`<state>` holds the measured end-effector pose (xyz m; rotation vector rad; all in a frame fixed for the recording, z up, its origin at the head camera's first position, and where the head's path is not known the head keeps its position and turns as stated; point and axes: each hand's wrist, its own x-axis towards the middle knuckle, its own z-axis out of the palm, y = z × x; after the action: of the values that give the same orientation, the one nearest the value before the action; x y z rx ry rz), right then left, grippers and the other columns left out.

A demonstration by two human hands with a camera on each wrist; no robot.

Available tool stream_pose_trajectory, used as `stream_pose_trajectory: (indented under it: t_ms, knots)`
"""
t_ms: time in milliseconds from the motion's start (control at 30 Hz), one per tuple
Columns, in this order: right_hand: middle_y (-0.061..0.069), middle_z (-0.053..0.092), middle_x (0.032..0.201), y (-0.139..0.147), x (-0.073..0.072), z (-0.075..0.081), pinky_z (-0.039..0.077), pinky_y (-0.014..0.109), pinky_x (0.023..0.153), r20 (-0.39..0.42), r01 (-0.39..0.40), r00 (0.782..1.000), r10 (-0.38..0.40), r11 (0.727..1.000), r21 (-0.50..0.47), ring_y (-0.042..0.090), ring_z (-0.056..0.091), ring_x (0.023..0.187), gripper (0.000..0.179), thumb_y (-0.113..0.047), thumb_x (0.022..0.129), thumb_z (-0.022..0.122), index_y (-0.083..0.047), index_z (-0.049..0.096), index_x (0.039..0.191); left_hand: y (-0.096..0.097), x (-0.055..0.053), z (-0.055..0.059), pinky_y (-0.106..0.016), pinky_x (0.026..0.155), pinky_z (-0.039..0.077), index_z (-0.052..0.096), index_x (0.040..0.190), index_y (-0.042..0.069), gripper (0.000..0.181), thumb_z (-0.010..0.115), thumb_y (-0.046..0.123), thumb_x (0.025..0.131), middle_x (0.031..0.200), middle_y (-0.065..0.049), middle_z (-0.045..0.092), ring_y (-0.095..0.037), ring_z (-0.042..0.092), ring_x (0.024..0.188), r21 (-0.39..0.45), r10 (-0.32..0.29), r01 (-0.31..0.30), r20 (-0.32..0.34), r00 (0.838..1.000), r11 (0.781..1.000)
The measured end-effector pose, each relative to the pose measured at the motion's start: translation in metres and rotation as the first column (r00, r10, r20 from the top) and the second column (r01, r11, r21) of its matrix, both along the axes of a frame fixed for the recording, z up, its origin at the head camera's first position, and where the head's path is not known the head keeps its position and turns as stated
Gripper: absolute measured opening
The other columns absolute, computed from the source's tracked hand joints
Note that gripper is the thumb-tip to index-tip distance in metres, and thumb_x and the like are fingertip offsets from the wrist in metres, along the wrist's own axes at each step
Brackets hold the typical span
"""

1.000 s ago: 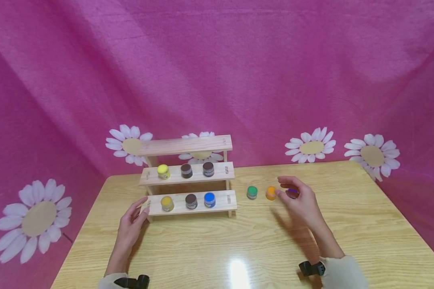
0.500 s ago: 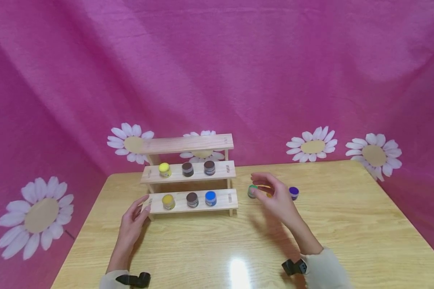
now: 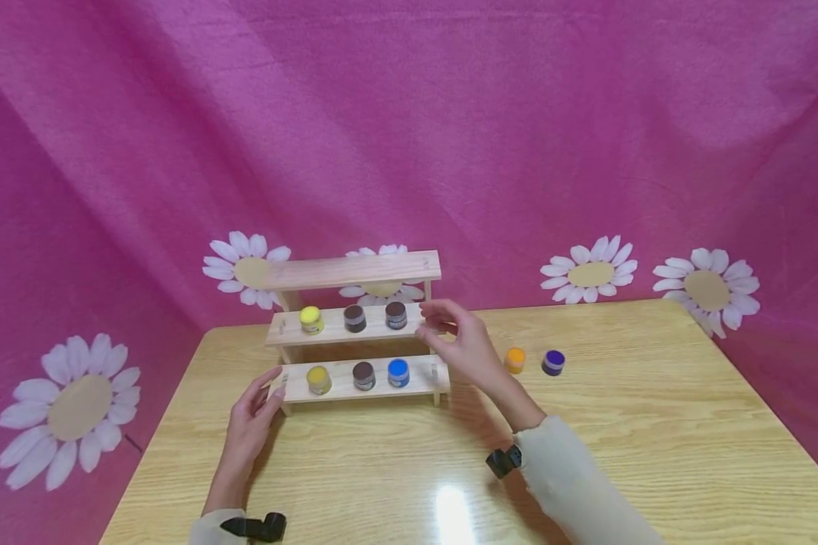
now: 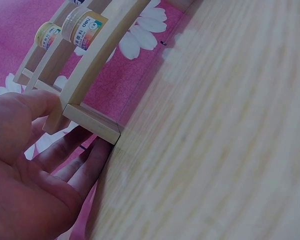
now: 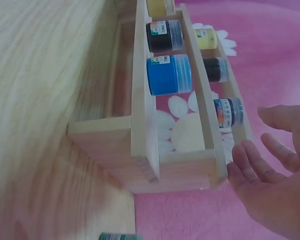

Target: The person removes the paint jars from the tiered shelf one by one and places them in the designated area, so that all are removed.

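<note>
Head view shows your left hand [image 3: 248, 416] at the lower left of centre, thumb and fingers holding the left end of the lowest shelf of a three-tiered pale wooden rack [image 3: 419, 371], which stands left of centre on the light wood-grain table [image 3: 368, 462]. Your right hand [image 3: 465, 344] is at the rack's right end, near the middle shelf, thumb and fingers parted in a loose curve and holding nothing; you cannot tell whether its fingertips touch the board. Just left of them stands a small round dark brown jar with a clear lid [image 3: 396, 316], and a small round bright blue jar [image 3: 398, 372] is on the shelf below. Lower in the right wrist view, at the bottom edge, a small round green jar [image 5: 119, 236] shows beside the rack. The step looks like fine work around the middle shelf, so keep your left hold light and firm, enough to steady the rack without tilting it. Come in level, with your wrist clear of the blue jar, and close on the dark brown jar's sides only once thumb and fingers straddle it; a sideways brush could knock it along the narrow board
</note>
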<state>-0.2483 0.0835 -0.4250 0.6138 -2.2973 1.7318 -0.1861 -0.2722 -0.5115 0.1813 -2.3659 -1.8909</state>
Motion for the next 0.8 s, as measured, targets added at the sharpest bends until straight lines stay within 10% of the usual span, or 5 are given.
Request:
stream_pose_trajectory:
  t_ms: [800]
  knots:
    - [0.014, 0.071, 0.116, -0.041, -0.031, -0.001, 0.058, 0.038, 0.087, -0.007, 0.092, 0.996, -0.092, 0.983, 0.161, 0.03, 0.068, 0.099, 0.041, -0.006, 0.088, 0.081, 0.0, 0.068, 0.126, 0.001, 0.0, 0.002, -0.01, 0.09, 0.048, 0.049, 0.151, 0.007, 0.044, 0.055, 0.012, 0.107, 0.149, -0.024, 0.05, 0.009, 0.057, 0.105, 0.002, 0.007, -0.007, 0.011, 1.0, 1.0]
